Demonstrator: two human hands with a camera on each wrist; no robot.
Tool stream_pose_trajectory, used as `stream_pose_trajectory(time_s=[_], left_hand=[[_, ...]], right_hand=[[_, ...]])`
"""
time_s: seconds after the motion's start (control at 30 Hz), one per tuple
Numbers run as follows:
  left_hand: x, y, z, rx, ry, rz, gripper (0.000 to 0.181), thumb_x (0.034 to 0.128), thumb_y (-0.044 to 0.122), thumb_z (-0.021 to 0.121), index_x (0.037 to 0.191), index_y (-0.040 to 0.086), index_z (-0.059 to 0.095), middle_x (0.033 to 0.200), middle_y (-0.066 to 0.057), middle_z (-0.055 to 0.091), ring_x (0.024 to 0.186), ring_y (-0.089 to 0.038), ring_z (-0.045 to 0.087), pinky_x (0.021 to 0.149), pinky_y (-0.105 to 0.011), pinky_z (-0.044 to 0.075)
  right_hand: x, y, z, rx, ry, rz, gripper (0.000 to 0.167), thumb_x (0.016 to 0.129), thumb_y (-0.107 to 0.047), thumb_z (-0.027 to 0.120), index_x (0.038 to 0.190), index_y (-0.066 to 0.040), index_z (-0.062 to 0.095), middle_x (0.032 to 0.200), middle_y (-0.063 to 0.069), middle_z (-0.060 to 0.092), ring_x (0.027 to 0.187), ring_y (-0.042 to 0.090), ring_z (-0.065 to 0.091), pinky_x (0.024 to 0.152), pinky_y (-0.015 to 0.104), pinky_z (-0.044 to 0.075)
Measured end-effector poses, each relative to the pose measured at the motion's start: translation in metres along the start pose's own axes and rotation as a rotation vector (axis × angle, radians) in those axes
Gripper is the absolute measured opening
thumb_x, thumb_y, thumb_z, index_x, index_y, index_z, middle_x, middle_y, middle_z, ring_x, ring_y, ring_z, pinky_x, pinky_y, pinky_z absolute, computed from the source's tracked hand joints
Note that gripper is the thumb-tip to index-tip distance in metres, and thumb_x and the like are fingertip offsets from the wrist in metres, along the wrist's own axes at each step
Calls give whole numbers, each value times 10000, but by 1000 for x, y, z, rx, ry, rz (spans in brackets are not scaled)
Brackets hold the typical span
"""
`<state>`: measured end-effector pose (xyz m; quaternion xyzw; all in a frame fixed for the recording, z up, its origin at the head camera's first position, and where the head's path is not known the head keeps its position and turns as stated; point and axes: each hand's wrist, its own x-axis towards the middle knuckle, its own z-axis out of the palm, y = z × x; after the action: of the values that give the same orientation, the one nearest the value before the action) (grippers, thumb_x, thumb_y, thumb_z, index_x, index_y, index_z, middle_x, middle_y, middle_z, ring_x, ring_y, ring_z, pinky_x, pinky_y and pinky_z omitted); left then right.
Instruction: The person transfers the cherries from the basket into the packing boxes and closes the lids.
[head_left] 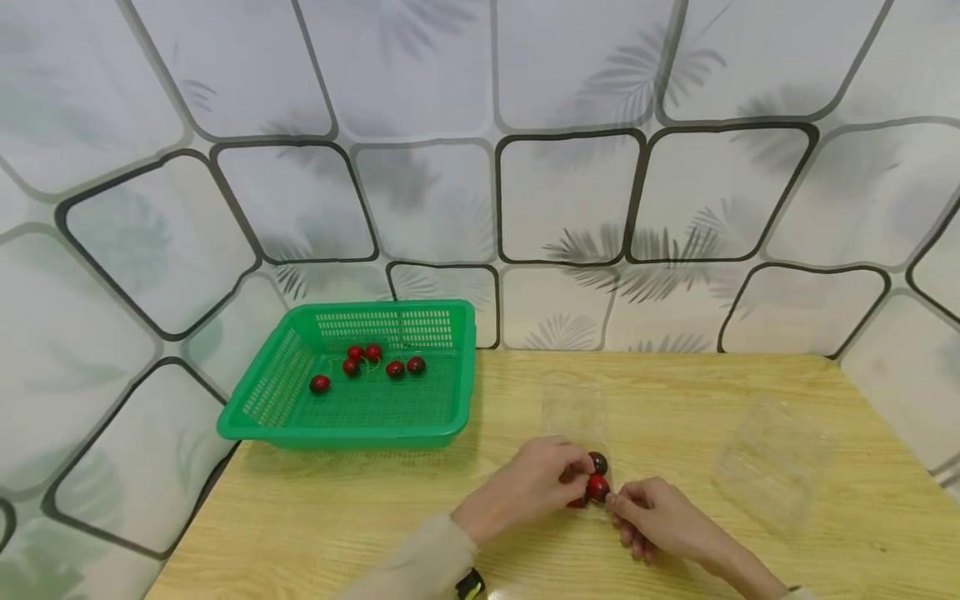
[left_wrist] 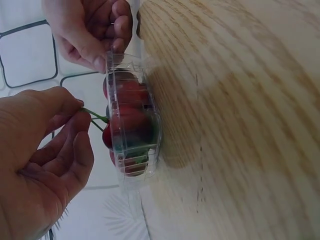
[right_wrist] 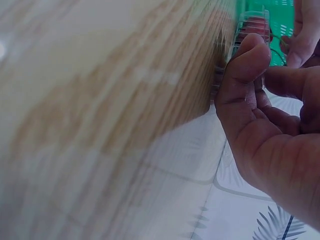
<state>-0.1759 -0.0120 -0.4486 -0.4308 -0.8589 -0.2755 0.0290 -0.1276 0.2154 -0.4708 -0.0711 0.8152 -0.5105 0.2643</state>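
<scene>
A clear plastic clamshell box (left_wrist: 159, 127) sits on the table between the hands, with several dark red cherries (head_left: 597, 487) in it. Its lid (head_left: 573, 408) lies folded back, away from the person. My left hand (head_left: 528, 482) is over the box; in the left wrist view its thumb and fingertip pinch the green stems (left_wrist: 95, 120) of cherries in the box. At the box's near right corner, my right hand (head_left: 667, 521) pinches the rim between thumb and finger, its other fingers curled below. In the right wrist view, those fingers hide much of the box.
To the left at the back stands a green plastic basket (head_left: 345, 433) with several cherries (head_left: 395, 369) in it. A second clear plastic box (head_left: 776, 467) stands open on the right of the wooden table (head_left: 675, 400). A patterned cloth (head_left: 570, 200) surrounds the table's back and sides.
</scene>
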Motion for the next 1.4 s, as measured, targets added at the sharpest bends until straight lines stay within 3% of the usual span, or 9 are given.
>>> stream_pose_trajectory(time_s=[0.2, 0.67, 0.97, 1.17, 1.4], left_hand=[[8, -1, 6, 26, -44, -15, 85, 935, 98, 699, 983, 133, 760, 937, 59, 725, 801, 69, 566, 711, -20, 435], [13, -3, 15, 44, -68, 10, 74, 985, 169, 689, 978, 170, 762, 905, 85, 699, 759, 75, 524, 658, -22, 398], [2, -5, 13, 29, 4, 5, 96, 1001, 253, 678, 993, 184, 746, 928, 96, 680, 791, 49, 537, 702, -47, 406], [-6, -3, 4, 25, 40, -30, 113, 1015, 263, 656, 1006, 186, 739, 934, 98, 676, 776, 53, 528, 679, -39, 413], [-20, -3, -9, 76, 60, -12, 89, 989, 197, 679, 1024, 172, 757, 935, 82, 692, 780, 36, 567, 697, -16, 415]], right_hand=[[1, -2, 0, 10, -6, -3, 393, 1076, -337, 521, 899, -8, 644, 710, 22, 645, 573, 113, 603, 492, 235, 518], [0, -1, -1, 33, -23, -14, 402, 1069, -355, 530, 903, -5, 639, 716, 24, 650, 581, 114, 610, 495, 237, 524], [1, -1, -2, 32, -18, 14, 391, 1074, -343, 524, 910, -8, 642, 712, 24, 642, 566, 113, 599, 492, 250, 518], [1, 0, 0, 8, -3, 14, 379, 1078, -321, 519, 898, -11, 642, 699, 20, 636, 552, 107, 589, 483, 245, 510], [3, 0, 1, 13, 8, 24, 381, 1071, -341, 530, 896, -21, 641, 706, 17, 638, 568, 105, 592, 491, 232, 513]])
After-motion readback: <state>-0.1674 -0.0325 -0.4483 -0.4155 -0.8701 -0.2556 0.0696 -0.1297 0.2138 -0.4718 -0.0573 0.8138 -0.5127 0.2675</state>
